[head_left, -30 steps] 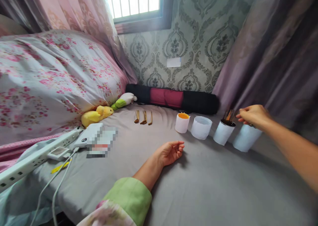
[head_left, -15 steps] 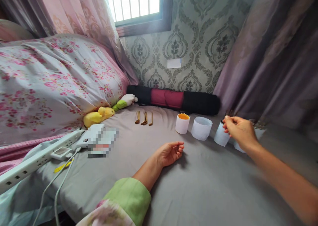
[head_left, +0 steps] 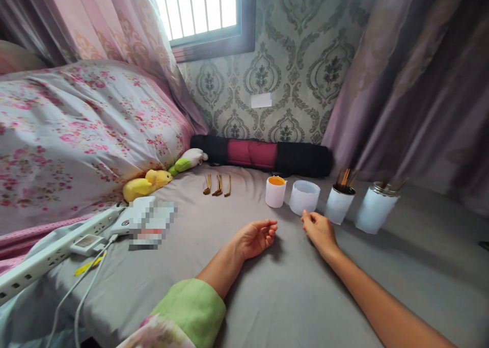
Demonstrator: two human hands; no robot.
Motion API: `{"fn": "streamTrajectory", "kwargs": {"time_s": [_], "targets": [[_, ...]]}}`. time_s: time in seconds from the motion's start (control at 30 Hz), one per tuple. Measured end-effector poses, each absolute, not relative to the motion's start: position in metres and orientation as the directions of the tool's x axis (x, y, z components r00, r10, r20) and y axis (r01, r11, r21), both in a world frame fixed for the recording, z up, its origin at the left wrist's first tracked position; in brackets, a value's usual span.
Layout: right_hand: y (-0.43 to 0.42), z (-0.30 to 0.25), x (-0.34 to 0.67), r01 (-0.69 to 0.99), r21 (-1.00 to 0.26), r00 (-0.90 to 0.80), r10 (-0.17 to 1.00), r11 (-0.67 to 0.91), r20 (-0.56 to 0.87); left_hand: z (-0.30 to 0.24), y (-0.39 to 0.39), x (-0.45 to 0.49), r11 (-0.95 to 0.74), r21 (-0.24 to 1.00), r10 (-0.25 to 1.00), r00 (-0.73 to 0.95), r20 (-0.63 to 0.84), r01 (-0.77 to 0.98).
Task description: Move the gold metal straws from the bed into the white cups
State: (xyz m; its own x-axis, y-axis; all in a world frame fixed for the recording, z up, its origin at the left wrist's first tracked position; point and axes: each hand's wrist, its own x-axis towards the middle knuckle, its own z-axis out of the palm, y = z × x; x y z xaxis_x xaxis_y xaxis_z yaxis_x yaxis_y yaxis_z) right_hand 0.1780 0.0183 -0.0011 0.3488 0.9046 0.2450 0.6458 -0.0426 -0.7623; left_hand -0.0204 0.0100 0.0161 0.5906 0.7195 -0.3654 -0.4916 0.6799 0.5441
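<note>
My left hand [head_left: 257, 239] rests on the grey sheet, palm partly up. Its fingers are loosely curled and apart from the palm, with nothing in them. My right hand [head_left: 320, 232] is closed in a pinch just in front of a wide white paper-wrapped container [head_left: 304, 199]. What its fingers hold, if anything, is hidden. Left of that container stands a white cup with an orange inside [head_left: 275, 194]. To the right are a white-wrapped can [head_left: 339, 206] with brown sticks in it and a larger white-wrapped jar [head_left: 376, 210], also with thin sticks.
Small bundles of brown sticks [head_left: 217, 186] lie on the sheet [head_left: 183, 266]. Behind them is a black and red roll [head_left: 252, 153]. At left are a power strip [head_left: 57, 253], cables, a white device [head_left: 137, 213], a yellow plush toy [head_left: 147, 185] and floral bedding [head_left: 87, 129].
My right hand has moved left and down, from the rim of the stick-holding can to the front of the wide container. My left hand stays put; the view has shifted slightly.
</note>
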Motion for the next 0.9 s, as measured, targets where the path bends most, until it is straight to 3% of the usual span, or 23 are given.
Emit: {"fn": "streamTrajectory", "kwargs": {"time_s": [0.33,0.6,0.9], "targets": [[0.010,-0.005,0.178,0.628,-0.777,0.326,0.893,0.040,0.309,0.021,0.016,-0.019,0.689,0.586,0.711,0.557,-0.429,-0.427],[0.007,-0.003,0.176,0.658,-0.751,0.309,0.891,0.051,0.331,0.025,0.039,-0.022,0.642,0.697,0.760,0.381,-0.527,-0.318],[0.008,-0.005,0.176,0.690,-0.721,0.293,0.884,0.068,0.364,0.033,0.076,-0.050,0.525,0.835,0.851,0.121,-0.511,-0.169]]}}
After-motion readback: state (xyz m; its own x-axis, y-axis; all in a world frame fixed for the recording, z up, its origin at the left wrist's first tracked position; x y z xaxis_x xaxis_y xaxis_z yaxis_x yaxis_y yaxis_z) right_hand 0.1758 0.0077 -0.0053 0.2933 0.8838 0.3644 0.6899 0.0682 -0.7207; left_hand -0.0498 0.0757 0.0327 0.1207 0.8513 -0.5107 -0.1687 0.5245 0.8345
